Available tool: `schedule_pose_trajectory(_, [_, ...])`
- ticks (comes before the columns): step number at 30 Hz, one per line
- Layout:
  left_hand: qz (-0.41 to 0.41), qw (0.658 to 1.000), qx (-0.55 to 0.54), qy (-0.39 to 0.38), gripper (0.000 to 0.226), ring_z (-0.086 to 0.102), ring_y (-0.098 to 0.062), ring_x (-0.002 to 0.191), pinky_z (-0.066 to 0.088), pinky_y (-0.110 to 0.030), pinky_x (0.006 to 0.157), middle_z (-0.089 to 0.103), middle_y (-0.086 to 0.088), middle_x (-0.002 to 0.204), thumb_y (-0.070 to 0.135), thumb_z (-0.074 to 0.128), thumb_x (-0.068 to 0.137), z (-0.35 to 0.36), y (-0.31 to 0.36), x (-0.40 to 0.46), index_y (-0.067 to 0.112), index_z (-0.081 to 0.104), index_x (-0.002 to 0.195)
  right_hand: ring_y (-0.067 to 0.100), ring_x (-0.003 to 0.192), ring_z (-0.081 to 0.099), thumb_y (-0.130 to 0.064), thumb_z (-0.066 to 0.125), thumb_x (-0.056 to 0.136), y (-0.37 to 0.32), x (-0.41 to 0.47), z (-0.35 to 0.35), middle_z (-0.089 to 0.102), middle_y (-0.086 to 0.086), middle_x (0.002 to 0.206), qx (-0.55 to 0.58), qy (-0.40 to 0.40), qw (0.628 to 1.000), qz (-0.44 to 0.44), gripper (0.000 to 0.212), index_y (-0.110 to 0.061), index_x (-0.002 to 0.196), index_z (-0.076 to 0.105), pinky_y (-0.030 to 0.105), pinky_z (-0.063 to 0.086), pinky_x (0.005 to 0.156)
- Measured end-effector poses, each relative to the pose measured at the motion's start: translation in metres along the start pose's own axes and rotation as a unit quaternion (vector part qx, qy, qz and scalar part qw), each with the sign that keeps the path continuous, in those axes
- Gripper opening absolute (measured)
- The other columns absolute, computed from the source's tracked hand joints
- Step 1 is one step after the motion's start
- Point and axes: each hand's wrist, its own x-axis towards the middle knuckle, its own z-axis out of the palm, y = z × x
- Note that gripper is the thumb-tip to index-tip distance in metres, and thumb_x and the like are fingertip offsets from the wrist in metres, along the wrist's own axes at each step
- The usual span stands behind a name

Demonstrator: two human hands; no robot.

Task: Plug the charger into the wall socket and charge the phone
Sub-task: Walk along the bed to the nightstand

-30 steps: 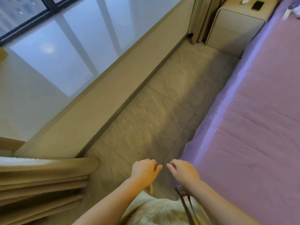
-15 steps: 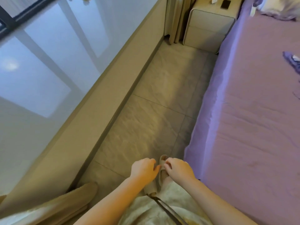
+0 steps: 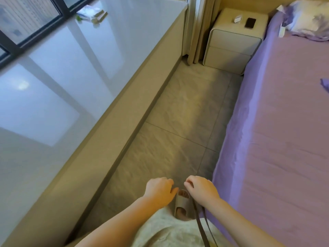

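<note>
From my remote feed, l. to r.: one glossy pale window ledge (image 3: 74,72) w/ one small clutter of packets (image 3: 91,13) at its far end, contents too blurred to ID. One strip of grey tiled floor (image 3: 179,125) runs between ledge and bed. One cream curtain (image 3: 195,29) hangs in the far corner, top cut off. One cream two-drawer bedside cabinet (image 3: 233,43) stands just beside it; on top, one small white object (image 3: 237,19), poss. the charger, I can't confirm, and near it one flat black phone (image 3: 250,22), screen dark. One bed in a purple sheet (image 3: 284,131), r. side cut off, w/ one rumpled pillow (image 3: 309,20).

Near bottom, two bare hands: left hand (image 3: 159,190) and right hand (image 3: 203,188), both loosely curled, holding nothing, fingertips near each other over one grey slipper (image 3: 183,202), partly hidden by them. Two thin dark straps (image 3: 201,227) dangle below the r. wrist, ends cut off. No wall socket that I can make out.
</note>
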Motion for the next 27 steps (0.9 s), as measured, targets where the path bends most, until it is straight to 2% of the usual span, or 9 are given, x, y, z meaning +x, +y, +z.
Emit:
schedule_pose_trajectory(4, [-0.008, 0.999, -0.038, 0.008, 0.043, 0.066, -0.02, 0.085, 0.057, -0.039, 0.079, 0.068, -0.001, 0.096, 0.05, 0.037, 0.094, -0.019, 0.003, 0.027, 0.017, 0.063, 0.1, 0.02, 0.094, 0.061, -0.036, 0.037, 0.095, 0.005, 0.022, -0.023, 0.067, -0.001, 0.101, 0.001, 0.008, 1.0, 0.02, 0.031, -0.02, 0.102, 0.063, 0.033, 0.04, 0.079])
schedule_pose_trajectory(7, [0.003, 1.0, -0.024, 0.006, 0.043, 0.065, -0.022, 0.084, 0.056, -0.04, 0.078, 0.068, -0.002, 0.096, 0.051, 0.036, 0.094, -0.035, 0.002, 0.049, 0.017, 0.062, 0.1, 0.018, 0.089, 0.061, -0.036, 0.037, 0.095, 0.004, 0.036, -0.035, 0.067, -0.001, 0.098, 0.025, 0.016, 0.999, 0.034, 0.03, -0.021, 0.1, 0.063, 0.032, 0.039, 0.074])
schedule_pose_trajectory(12, [0.023, 0.999, -0.021, 0.009, 0.04, 0.066, -0.02, 0.081, 0.058, -0.04, 0.076, 0.069, -0.001, 0.092, 0.05, 0.038, 0.093, -0.068, -0.009, 0.095, 0.019, 0.062, 0.099, 0.016, 0.086, 0.06, -0.037, 0.039, 0.095, -0.004, 0.07, -0.057, 0.068, -0.002, 0.098, 0.051, 0.034, 0.996, 0.06, 0.03, -0.021, 0.104, 0.062, 0.031, 0.042, 0.077])
schedule_pose_trajectory(15, [0.043, 0.999, -0.007, -0.005, 0.04, 0.067, -0.019, 0.083, 0.058, -0.039, 0.078, 0.07, 0.0, 0.093, 0.05, 0.039, 0.093, -0.09, -0.022, 0.128, 0.02, 0.065, 0.1, 0.017, 0.091, 0.062, -0.037, 0.039, 0.095, -0.012, 0.094, -0.071, 0.068, -0.002, 0.1, 0.071, 0.049, 0.993, 0.085, 0.031, -0.02, 0.109, 0.061, 0.034, 0.046, 0.082])
schedule_pose_trajectory(19, [0.07, 0.997, 0.014, -0.017, 0.04, 0.067, -0.021, 0.085, 0.058, -0.039, 0.079, 0.069, -0.003, 0.095, 0.048, 0.038, 0.094, -0.131, -0.041, 0.17, 0.018, 0.063, 0.101, 0.015, 0.095, 0.062, -0.036, 0.041, 0.095, -0.03, 0.131, -0.093, 0.067, -0.004, 0.105, 0.096, 0.066, 0.987, 0.112, 0.031, -0.022, 0.118, 0.056, 0.029, 0.046, 0.079])
schedule_pose_trajectory(22, [0.089, 0.996, 0.022, -0.015, 0.041, 0.066, -0.021, 0.084, 0.058, -0.038, 0.078, 0.069, -0.002, 0.093, 0.048, 0.038, 0.094, -0.16, -0.053, 0.2, 0.017, 0.064, 0.096, 0.016, 0.094, 0.062, -0.034, 0.042, 0.094, -0.044, 0.162, -0.108, 0.067, -0.003, 0.105, 0.116, 0.077, 0.981, 0.134, 0.03, -0.021, 0.115, 0.058, 0.03, 0.047, 0.08])
schedule_pose_trajectory(27, [0.111, 0.993, 0.023, -0.027, 0.039, 0.067, -0.019, 0.087, 0.058, -0.038, 0.08, 0.07, 0.0, 0.098, 0.049, 0.04, 0.094, -0.189, -0.064, 0.239, 0.02, 0.066, 0.102, 0.016, 0.087, 0.062, -0.033, 0.043, 0.094, -0.06, 0.197, -0.127, 0.068, -0.003, 0.097, 0.156, 0.101, 0.97, 0.157, 0.025, -0.022, 0.107, 0.061, 0.029, 0.047, 0.071])
